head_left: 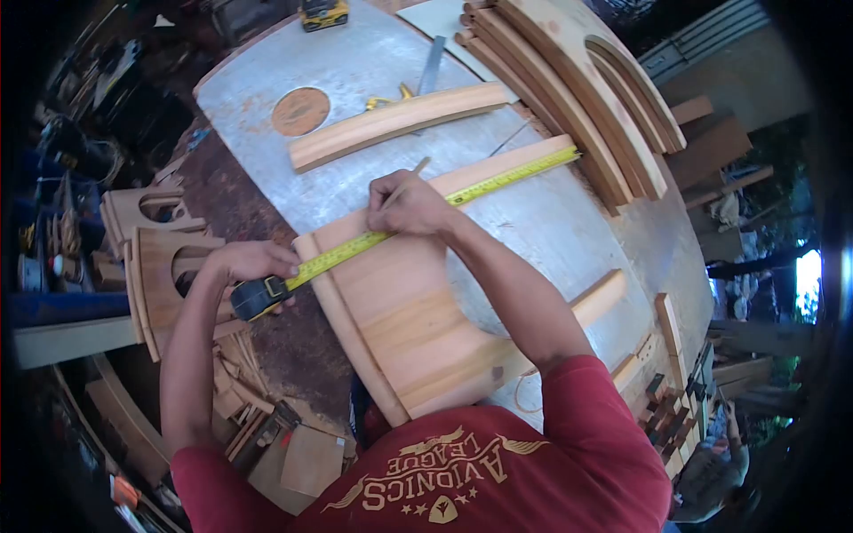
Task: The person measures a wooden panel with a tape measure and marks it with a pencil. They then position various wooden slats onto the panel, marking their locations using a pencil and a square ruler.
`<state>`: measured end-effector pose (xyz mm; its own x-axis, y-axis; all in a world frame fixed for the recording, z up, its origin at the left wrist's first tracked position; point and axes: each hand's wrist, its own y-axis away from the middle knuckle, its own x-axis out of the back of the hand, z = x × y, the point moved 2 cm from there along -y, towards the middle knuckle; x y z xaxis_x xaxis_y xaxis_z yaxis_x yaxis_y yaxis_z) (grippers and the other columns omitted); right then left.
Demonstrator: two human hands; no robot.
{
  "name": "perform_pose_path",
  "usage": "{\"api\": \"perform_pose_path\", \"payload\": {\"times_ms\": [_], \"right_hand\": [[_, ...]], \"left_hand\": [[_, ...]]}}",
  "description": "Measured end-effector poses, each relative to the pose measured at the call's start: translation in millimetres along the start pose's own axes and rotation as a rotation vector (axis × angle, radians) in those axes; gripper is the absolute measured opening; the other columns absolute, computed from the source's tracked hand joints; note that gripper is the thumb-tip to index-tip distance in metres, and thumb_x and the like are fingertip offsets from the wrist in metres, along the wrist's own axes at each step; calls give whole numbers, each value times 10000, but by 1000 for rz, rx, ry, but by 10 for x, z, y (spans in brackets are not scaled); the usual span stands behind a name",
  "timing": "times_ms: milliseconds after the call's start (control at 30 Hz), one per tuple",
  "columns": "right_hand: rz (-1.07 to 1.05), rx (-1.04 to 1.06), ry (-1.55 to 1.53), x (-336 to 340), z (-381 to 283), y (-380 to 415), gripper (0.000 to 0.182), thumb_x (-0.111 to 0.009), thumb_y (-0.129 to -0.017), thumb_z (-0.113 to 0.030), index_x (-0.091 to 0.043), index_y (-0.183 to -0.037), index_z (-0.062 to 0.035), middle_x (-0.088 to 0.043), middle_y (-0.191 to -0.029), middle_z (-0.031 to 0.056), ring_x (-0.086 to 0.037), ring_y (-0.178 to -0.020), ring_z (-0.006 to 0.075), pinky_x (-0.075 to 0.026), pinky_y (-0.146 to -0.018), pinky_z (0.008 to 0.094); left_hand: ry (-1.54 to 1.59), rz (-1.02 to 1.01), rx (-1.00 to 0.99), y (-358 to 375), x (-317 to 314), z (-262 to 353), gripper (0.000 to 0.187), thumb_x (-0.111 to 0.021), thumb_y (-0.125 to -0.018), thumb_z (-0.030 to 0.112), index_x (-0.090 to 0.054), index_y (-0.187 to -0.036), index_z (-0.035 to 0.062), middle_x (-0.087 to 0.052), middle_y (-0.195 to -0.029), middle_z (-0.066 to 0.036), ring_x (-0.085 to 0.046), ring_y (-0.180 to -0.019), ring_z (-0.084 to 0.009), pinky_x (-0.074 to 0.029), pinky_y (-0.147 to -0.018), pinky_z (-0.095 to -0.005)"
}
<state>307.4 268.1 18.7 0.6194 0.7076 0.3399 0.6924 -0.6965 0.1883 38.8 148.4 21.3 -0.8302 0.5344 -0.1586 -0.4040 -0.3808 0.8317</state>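
My left hand (253, 264) is closed around a black and yellow tape measure (258, 299) at the left edge of a curved wooden panel (418, 329). From its case the yellow blade (515, 174) runs out along the panel's far rail (506, 162), reaching the rail's right end. Over the blade, near the rail's left part, my right hand (407, 206) pinches a thin pencil (422, 165) pointing up and away. The panel lies on a grey metal table top (258, 169), and my right forearm covers some of it.
Beyond the panel lie a curved wooden rail (400, 124), a metal square (433, 64) and a yellow clamp-like tool (388, 98). Curved boards (569, 98) are stacked at the right. Cut-out wooden panels (160, 258) stand at the left. Another person (715, 466) is at lower right.
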Motion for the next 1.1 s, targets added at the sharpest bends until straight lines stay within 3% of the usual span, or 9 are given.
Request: {"api": "perform_pose_path", "payload": {"times_ms": [67,267,567,967,1100], "right_hand": [[-29,-30,-10,7,-16,-8,158,-760,-659,-115,-633,-657,-21,-630,-626,55,-566,-609,131,-465,-570,322],[9,28,7,-9,-23,6,147,-748,-673,-113,-632,-656,-25,-637,-636,57,-571,-615,126,-471,-581,316],[-30,-59,-11,-9,-23,-12,150,-727,-688,-109,-603,-645,-36,-604,-624,29,-554,-621,112,-459,-586,305],[-16,-84,-16,-3,-39,-20,135,-725,-690,-107,-616,-655,-34,-615,-631,37,-561,-623,124,-468,-600,308],[-19,-54,-32,5,17,-33,135,-733,-722,-52,-609,-668,-49,-584,-625,-26,-493,-572,53,-412,-515,250]], "left_hand": [[-10,-34,11,-34,57,-43,271,-556,-1010,123,-594,-1234,-24,-725,-905,-195,-738,-734,-253,-632,-629,-352],[-4,33,29,69,-35,58,221,-554,-998,107,-617,-1151,-39,-721,-857,-176,-723,-680,-239,-613,-620,-353],[-22,11,25,54,0,44,308,-564,-1006,149,-601,-1261,-19,-727,-928,-186,-730,-707,-229,-610,-612,-340],[-47,12,31,39,30,43,313,-543,-1016,150,-597,-1277,-15,-733,-919,-179,-737,-715,-231,-605,-617,-337],[-25,-2,38,27,52,35,312,-533,-1018,141,-591,-1282,-16,-733,-920,-180,-739,-717,-229,-605,-618,-336]]}}
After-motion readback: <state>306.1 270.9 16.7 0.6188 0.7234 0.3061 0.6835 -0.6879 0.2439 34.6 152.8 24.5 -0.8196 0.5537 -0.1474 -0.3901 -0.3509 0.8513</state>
